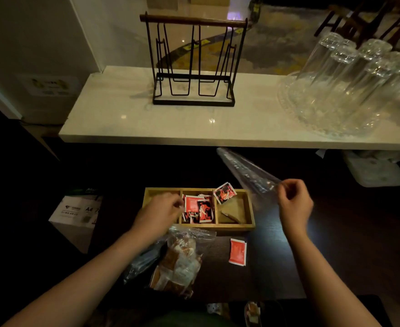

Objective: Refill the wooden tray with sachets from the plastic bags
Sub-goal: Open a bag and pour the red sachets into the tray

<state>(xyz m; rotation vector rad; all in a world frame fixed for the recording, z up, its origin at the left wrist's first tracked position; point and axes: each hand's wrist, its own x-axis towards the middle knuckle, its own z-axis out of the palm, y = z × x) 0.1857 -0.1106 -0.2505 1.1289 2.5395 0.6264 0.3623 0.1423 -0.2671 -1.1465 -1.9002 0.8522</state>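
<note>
A wooden tray (249, 210) with three compartments sits on the dark table. Red sachets (197, 207) fill its middle compartment, and one red sachet (225, 192) leans on the divider toward the right compartment. My left hand (159, 213) hovers over the left compartment, fingers curled beside the red pile. My right hand (294, 204) pinches an empty clear plastic bag (246, 172) held up to the right of the tray. A second plastic bag (180, 263) with brown and white sachets lies in front of the tray. One red sachet (238, 252) lies loose on the table.
A marble counter (170, 123) runs behind, bearing a black wire rack (194, 64) and a glass tray of upturned glasses (350, 83). A white A4 paper box (76, 215) stands at the left. White plastic items (376, 171) lie under the counter at right.
</note>
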